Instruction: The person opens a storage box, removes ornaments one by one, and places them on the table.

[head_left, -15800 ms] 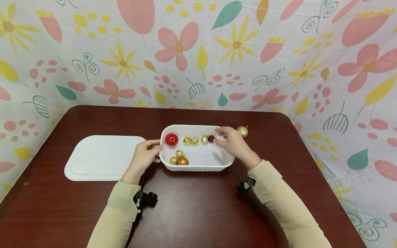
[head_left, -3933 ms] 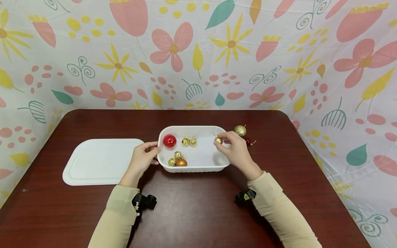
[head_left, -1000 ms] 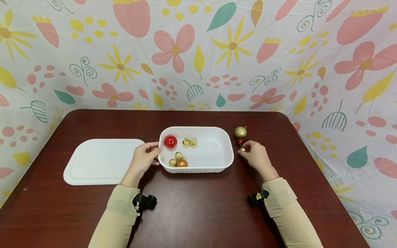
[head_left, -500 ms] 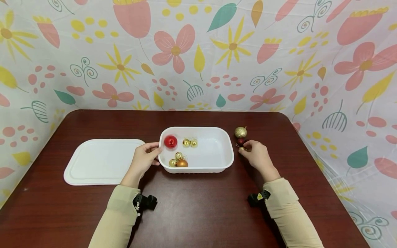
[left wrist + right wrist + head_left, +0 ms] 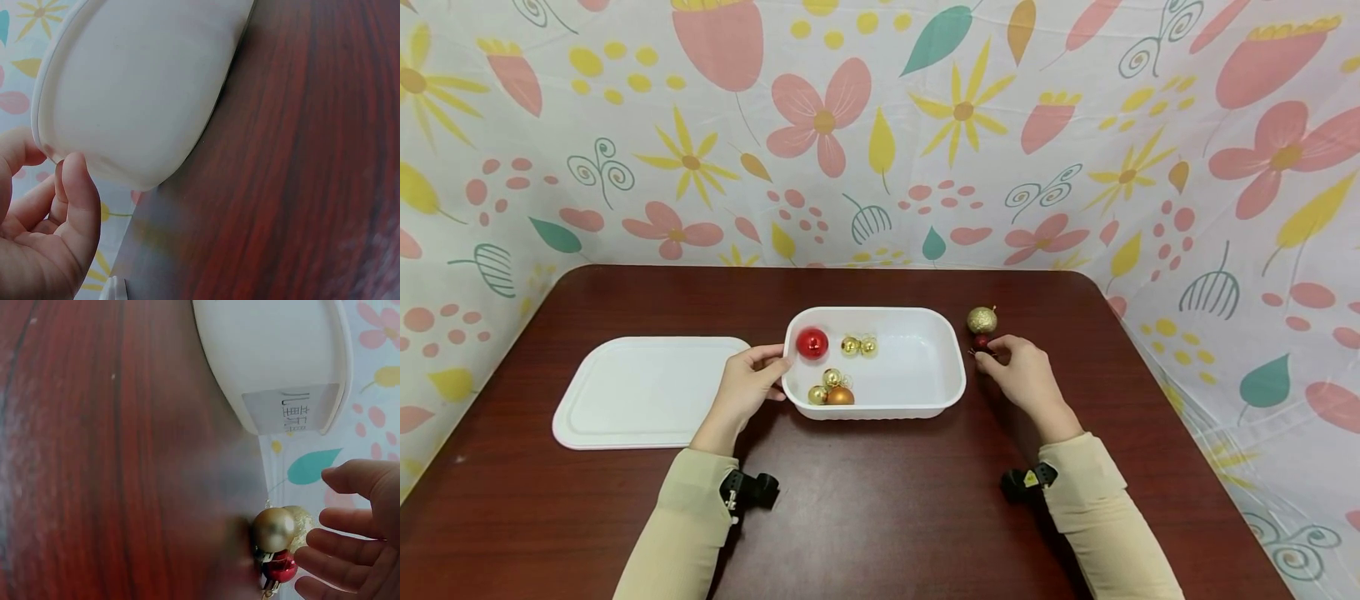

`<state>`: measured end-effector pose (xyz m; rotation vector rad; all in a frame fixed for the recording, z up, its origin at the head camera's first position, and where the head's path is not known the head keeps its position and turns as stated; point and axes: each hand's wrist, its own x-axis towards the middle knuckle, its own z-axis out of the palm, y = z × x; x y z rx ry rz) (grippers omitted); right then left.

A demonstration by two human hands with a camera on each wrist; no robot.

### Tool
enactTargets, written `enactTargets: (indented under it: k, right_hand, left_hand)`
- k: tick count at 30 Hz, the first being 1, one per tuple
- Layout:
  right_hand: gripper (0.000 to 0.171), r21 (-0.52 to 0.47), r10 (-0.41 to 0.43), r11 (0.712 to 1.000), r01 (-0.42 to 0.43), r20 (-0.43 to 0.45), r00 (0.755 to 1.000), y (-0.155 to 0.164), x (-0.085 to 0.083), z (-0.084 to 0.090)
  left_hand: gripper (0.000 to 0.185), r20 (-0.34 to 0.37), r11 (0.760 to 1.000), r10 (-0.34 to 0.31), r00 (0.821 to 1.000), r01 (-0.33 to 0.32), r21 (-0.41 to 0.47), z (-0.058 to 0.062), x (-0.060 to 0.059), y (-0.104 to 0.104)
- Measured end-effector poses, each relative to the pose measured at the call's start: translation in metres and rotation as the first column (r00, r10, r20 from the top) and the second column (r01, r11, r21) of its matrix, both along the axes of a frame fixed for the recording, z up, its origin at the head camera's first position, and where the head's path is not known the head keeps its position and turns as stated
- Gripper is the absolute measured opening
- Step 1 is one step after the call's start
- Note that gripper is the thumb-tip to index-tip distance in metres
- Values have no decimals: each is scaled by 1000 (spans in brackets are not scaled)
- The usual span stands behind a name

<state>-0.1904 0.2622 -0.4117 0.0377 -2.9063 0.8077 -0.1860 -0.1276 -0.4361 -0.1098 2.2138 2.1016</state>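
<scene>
My left hand pinches the left end of a white plastic box, thumb at the near side of its rim. In the box are a red Christmas ball, a pair of small gold balls, and a cluster of gold balls with an orange one. Right of the box my right hand holds nothing, its fingers extended close to a small gold ball. A dark red ball and a glittery gold ball lie against or near it on the table.
A white lid lies flat on the dark wooden table, left of the box. A label with printed characters is on the box's right end. Flower-patterned cloth hangs behind and beside the table.
The dark red and small gold balls have left the box for the table at right. Within the last second my right hand let go of the gold ball. My left hand stays on the box.
</scene>
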Motion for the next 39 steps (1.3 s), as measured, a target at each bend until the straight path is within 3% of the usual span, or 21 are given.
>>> enactTargets:
  k: [17, 39]
  right_hand:
    - [31, -47, 49, 997, -53, -97, 994, -16, 4, 12]
    - [30, -109, 100, 987, -116, -145, 984, -45, 5, 23]
  left_hand:
    - [36, -14, 1000, 3, 1000, -3, -26, 3, 0, 0]
    - [37, 8, 1000, 6, 1000, -6, -3, 6, 1, 0]
